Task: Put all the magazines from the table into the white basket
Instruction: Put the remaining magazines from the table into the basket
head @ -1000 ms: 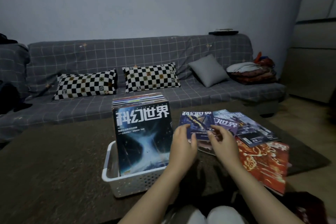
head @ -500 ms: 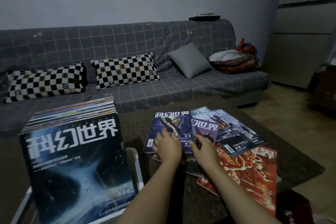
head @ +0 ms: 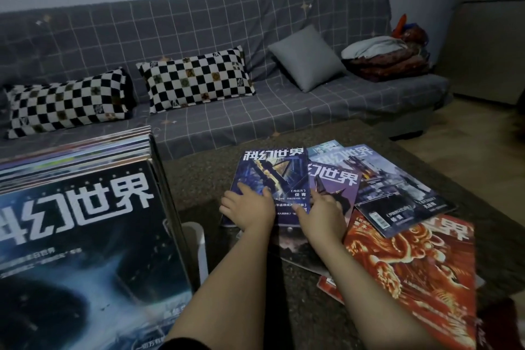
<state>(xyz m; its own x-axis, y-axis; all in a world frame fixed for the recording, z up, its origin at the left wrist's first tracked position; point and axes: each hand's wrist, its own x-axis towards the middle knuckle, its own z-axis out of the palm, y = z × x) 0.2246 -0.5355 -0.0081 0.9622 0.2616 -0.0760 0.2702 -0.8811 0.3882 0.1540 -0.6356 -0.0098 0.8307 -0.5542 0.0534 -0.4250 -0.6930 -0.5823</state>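
Observation:
A blue magazine (head: 272, 173) lies on top of a fanned pile on the dark table (head: 199, 182). My left hand (head: 247, 207) rests with spread fingers on its lower left part. My right hand (head: 321, 213) touches its lower right edge, fingers lying partly on the purple magazine (head: 338, 182) beside it. A grey-blue magazine (head: 397, 190), a red one (head: 412, 273) and a dark one (head: 295, 247) lie under and around them. At the left, the white basket (head: 197, 239) shows only a corner; several magazines (head: 85, 236) stand upright in it.
Behind the table runs a grey checked sofa (head: 255, 111) with two black-and-white checkered pillows (head: 196, 79), a grey cushion (head: 306, 57) and folded blankets (head: 389, 57). A cabinet (head: 488, 45) stands at the right, with wooden floor in front of it.
The view has moved closer and to the right, so the basket now fills the left edge. Both hands stay on the blue magazine, slightly lower on its cover.

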